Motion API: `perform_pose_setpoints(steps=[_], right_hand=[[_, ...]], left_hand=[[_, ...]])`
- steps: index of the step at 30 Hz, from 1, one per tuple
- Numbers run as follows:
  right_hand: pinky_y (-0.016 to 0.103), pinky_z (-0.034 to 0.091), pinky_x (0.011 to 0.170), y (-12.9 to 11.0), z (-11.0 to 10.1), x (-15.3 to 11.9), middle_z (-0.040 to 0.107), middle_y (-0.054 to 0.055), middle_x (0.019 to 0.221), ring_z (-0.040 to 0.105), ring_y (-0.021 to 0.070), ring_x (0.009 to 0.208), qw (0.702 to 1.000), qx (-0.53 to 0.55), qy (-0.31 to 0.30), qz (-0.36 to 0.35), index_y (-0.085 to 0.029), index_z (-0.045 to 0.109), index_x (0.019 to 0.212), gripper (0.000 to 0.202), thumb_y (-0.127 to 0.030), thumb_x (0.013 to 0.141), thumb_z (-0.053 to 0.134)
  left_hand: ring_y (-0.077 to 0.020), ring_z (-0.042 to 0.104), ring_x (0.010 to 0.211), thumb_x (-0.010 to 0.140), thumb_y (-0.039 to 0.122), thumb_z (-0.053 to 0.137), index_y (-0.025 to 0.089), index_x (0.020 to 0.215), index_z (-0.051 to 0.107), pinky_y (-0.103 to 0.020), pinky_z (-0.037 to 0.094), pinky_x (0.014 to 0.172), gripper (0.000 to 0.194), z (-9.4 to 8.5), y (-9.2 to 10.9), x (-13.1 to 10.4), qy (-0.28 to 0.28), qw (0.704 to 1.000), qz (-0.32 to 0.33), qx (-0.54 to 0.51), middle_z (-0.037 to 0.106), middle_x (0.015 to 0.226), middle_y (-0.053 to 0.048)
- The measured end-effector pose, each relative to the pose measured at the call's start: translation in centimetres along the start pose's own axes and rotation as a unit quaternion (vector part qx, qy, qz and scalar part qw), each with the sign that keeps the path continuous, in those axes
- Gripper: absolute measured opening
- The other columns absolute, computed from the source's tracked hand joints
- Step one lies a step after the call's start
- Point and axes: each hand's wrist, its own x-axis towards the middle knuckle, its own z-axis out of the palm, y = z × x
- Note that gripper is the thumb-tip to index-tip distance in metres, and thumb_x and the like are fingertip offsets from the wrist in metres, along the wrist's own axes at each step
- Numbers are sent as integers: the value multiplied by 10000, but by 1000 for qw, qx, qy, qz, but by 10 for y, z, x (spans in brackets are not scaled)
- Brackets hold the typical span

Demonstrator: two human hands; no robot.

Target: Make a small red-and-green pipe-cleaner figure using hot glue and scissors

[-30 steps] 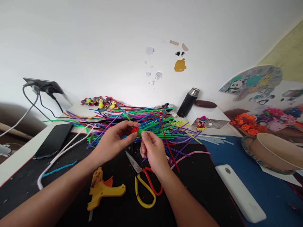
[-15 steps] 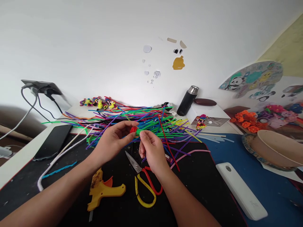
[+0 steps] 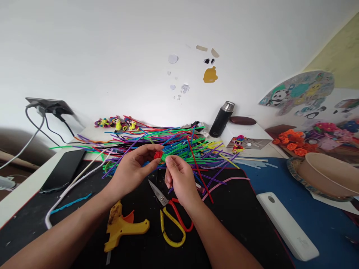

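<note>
Between my two hands is a small red and green pipe-cleaner piece (image 3: 159,154), held above the dark mat. My left hand (image 3: 137,162) pinches its red end between thumb and fingers. At the green end, the thumb and fingertips of my right hand (image 3: 181,175) are closed on it. Much of the piece is hidden by my fingers. Just below lie scissors (image 3: 168,209) with one yellow and one red handle. A yellow glue gun (image 3: 123,226) rests under my left forearm. Behind my hands spreads a heap of coloured pipe cleaners (image 3: 179,144).
A black phone (image 3: 63,170) and a white pipe cleaner (image 3: 66,188) lie at left. Small pipe-cleaner figures (image 3: 116,122) stand at the back, another figure (image 3: 238,144) by a white box (image 3: 246,130). A black thermos (image 3: 222,119), a white power bank (image 3: 287,226) and a bowl (image 3: 333,175) are at right.
Both hands keep nearly the same grip on the red and green piece. The view has shifted very slightly; nothing on the table has visibly moved.
</note>
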Motion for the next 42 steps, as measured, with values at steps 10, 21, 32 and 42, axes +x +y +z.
perform_pose_setpoints(steps=[10,21,32,42], right_hand=[[223,319,402,0,0,0,472,-118,495,408,93,386,1000,5,-3,-3,-206,656,992,541,-720,891,793],[224,310,408,-2,1,-1,494,-111,508,414,93,390,1000,18,-8,18,-202,664,1002,573,-744,871,796],[226,302,400,-4,0,2,458,-130,476,389,90,367,999,40,-9,10,-192,692,1018,523,-670,862,837],[229,302,418,-4,0,1,488,-114,504,396,88,380,999,38,-1,20,-191,688,1012,526,-685,876,812]], left_hand=[[-250,804,980,936,334,797,214,1216,791,-391,660,915,304,1,2,-2,14,998,38,41,832,1194,-104],[-226,805,956,970,235,721,218,1234,781,-340,661,870,271,0,3,-4,16,976,140,167,823,1125,-81],[-237,803,1038,1013,237,727,255,1430,717,-365,660,948,418,0,-8,-8,10,980,139,144,821,1216,-88],[-201,777,983,978,216,757,363,1712,417,-350,655,908,822,7,-1,-7,22,991,124,41,799,1119,-46]])
